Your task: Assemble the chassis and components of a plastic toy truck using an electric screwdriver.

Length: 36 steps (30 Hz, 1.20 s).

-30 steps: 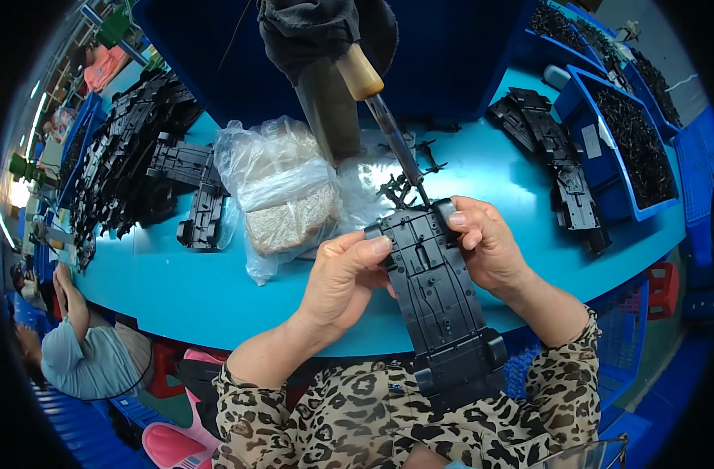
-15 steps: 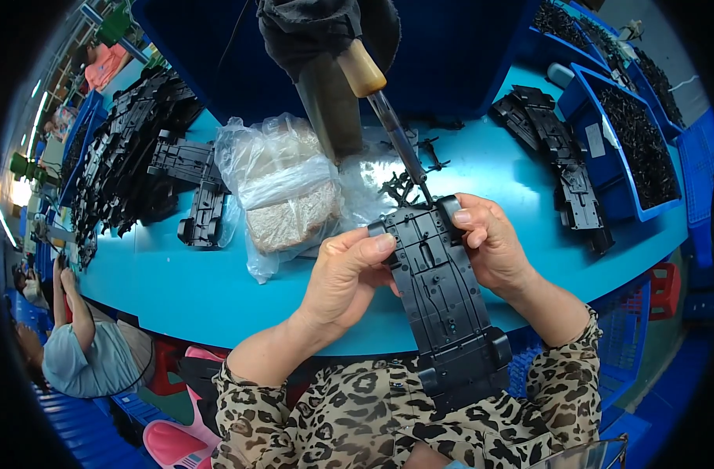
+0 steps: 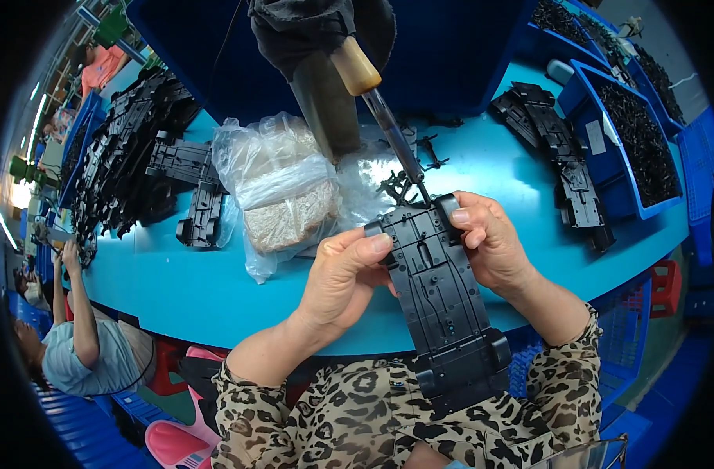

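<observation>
A smooth turquoise table carries a crinkled clear plastic bag of tan pieces. Over its near edge, a long ribbed black plastic chassis plate is grasped by left hand and right hand; a wooden-handled hanging screwdriver touches its far end.

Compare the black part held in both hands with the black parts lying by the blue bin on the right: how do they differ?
The held chassis plate is lifted off the blue table, gripped by the left hand and right hand; the parts on the right lie untouched. The held one is single under the screwdriver; those overlap in a row. Both are black moulded plastic.
</observation>
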{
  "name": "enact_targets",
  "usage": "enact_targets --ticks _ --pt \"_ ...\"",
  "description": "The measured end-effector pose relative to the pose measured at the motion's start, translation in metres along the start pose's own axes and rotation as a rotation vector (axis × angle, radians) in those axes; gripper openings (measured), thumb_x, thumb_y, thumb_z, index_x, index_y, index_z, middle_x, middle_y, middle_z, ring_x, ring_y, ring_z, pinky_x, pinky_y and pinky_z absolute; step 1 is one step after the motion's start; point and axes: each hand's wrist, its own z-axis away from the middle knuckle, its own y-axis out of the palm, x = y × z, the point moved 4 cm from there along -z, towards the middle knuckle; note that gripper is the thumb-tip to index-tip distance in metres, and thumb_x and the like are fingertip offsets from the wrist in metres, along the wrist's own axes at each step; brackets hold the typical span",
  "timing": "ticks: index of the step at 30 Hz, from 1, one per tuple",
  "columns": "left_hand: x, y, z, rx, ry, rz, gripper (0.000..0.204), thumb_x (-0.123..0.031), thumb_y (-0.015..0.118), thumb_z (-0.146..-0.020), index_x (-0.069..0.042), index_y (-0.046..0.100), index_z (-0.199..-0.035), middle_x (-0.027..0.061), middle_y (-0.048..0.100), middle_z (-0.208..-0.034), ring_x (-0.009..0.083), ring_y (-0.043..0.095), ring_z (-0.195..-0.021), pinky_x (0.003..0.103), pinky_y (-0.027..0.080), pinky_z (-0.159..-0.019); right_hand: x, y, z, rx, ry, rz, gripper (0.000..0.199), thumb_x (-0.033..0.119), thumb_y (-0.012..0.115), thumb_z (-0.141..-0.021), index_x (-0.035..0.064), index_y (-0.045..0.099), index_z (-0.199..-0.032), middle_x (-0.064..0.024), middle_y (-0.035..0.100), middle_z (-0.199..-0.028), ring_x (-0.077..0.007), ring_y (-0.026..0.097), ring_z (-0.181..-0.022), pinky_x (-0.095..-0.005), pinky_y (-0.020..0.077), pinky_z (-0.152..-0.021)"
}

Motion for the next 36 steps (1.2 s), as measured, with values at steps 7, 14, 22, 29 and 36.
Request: enact_targets --ticks 7,14,22,29,36 --pt "-0.0001 0.0005 0.0007 -0.009 0.009 0.016 0.02 -0.018 0.056 -0.077 0.001 0.055 -0.081 0.0098 0.059 -0.077 0.0159 0.056 -0.062 0.027 0.046 -0.053 0.0037 0.003 0.0018 0.018 0.018 0.005 0.018 0.013 0.053 -0.076 -0.0033 0.053 -0.084 0.0026 0.051 -0.068 0.0027 0.041 -0.05 -0.01 0.035 -0.049" --pt "0.0001 0.0002 0.0011 -0.007 0.013 0.014 0.02 -0.018 0.057 -0.077 0.001 0.055 -0.082 0.0098 0.059 -0.077 0.016 0.057 -0.062 0.027 0.047 -0.052 0.0011 0.0008 0.0006 0.016 0.007 -0.009 0.019 0.012 0.052 -0.076 -0.0035 0.052 -0.086 0.0017 0.052 -0.07 0.0029 0.041 -0.049 -0.0091 0.0352 -0.049" --pt "0.0002 0.0014 0.0015 0.01 0.021 0.026 0.021 -0.018 0.057 -0.076 0.002 0.056 -0.084 0.01 0.059 -0.077 0.0158 0.057 -0.061 0.027 0.047 -0.052 0.0005 0.0001 0.0008 0.029 0.006 -0.027 0.017 0.011 0.053 -0.076 -0.0032 0.052 -0.085 0.0017 0.051 -0.069 0.003 0.039 -0.049 -0.0082 0.0339 -0.047" --pt "0.0008 0.0007 0.0015 0.01 0.024 0.024 0.021 -0.017 0.057 -0.076 0.003 0.056 -0.084 0.0102 0.059 -0.077 0.0159 0.057 -0.061 0.027 0.047 -0.052 -0.0001 -0.0004 0.0001 0.033 0.003 -0.038 0.014 0.008 0.052 -0.076 -0.0037 0.052 -0.084 0.0018 0.049 -0.068 0.0031 0.038 -0.052 -0.0072 0.0315 -0.043" --pt "0.0012 0.0008 0.0015 0.007 0.032 0.029 0.022 -0.017 0.057 -0.077 0.003 0.056 -0.086 0.0105 0.059 -0.078 0.0161 0.057 -0.061 0.027 0.047 -0.051 0.0003 0.0 0.0007 0.031 0.008 -0.051 0.013 0.007 0.051 -0.076 -0.0039 0.052 -0.084 0.0015 0.049 -0.068 0.003 0.037 -0.052 -0.0073 0.0305 -0.041"
